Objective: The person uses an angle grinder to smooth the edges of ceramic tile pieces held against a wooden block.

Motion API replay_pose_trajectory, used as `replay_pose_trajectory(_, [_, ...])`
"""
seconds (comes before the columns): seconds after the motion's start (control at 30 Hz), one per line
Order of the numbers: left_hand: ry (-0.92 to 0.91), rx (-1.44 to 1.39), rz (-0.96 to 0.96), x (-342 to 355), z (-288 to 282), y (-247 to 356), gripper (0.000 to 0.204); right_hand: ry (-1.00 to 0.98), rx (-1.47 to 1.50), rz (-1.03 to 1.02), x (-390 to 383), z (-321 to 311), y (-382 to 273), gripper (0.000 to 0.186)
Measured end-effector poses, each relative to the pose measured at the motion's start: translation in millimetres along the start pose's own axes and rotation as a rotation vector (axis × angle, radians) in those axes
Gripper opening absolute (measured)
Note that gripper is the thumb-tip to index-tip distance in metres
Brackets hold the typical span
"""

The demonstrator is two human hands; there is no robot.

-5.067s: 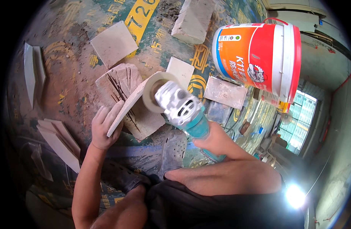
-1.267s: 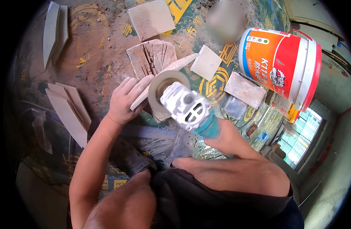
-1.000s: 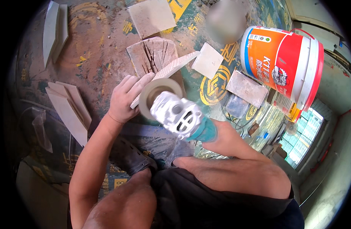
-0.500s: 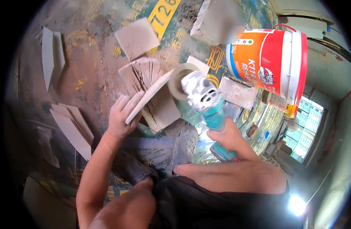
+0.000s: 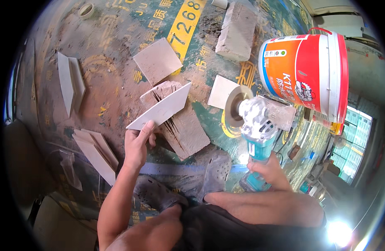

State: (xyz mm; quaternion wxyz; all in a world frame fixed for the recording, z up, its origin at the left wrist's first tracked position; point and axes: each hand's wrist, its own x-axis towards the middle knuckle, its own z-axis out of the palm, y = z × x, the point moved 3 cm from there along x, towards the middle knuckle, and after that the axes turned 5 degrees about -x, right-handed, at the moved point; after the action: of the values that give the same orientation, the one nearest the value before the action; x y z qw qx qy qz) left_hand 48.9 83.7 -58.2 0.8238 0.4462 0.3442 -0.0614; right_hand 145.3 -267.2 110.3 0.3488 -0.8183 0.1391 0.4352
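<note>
A pale, slanted-end tile piece (image 5: 165, 106) is pinched between the thumb and fingers of my left hand (image 5: 137, 146). It is held tilted over a dusty slab (image 5: 190, 131) scored with several dark cuts. My right hand (image 5: 269, 170) grips the teal body of an angle grinder (image 5: 259, 125), its head wrapped in white and grey. The grinder's round disc (image 5: 233, 108) stands apart from the tile, to its right, and overlaps a small white tile offcut (image 5: 221, 91). Just beyond the slab lies a square tile (image 5: 158, 61).
Cut tile pieces stand in two groups at the left, one farther (image 5: 67, 83) and one nearer (image 5: 94, 152). A red and orange bucket (image 5: 303, 71) is at the right, beside a rough block (image 5: 237, 33). A tape-like ring (image 5: 86, 11) lies far left. My shoes (image 5: 215, 175) are close to the slab.
The grinder has moved right, away from the tile's edge. My left hand has turned the tile piece so more of its flat face shows. The whole view has shifted.
</note>
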Motion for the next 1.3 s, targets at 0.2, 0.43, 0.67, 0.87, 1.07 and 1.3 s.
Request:
replay_pose_trajectory(0.2, [-0.048, -0.109, -0.024, -1, -5, 0, 0.038, -0.080, -0.016, 0.106, 2, 5, 1, 0.028])
replay_pose_trajectory(0.43, [-0.028, -0.149, -0.043, 1, -2, 7, 0.038, -0.113, -0.035, 0.107, 7, 1, 7, 0.030])
replay_pose_trajectory(0.67, [-0.081, 0.080, 0.016, -4, 3, 8, 0.040, -0.121, -0.083, 0.079, 6, 7, -5, 0.034])
replay_pose_trajectory(0.87, [-0.181, 0.187, 0.010, 3, 6, 6, 0.035, -0.201, -0.162, 0.055, 5, 24, -21, 0.042])
replay_pose_trajectory(1.07, [-0.160, 0.019, 0.080, 4, -2, 8, 0.028, -0.219, -0.264, -0.056, 10, 35, -43, 0.042])
replay_pose_trajectory(1.3, [0.188, -0.216, 0.158, 23, 5, 50, 0.015, -0.073, -0.207, -0.090, 5, 29, -46, 0.039])
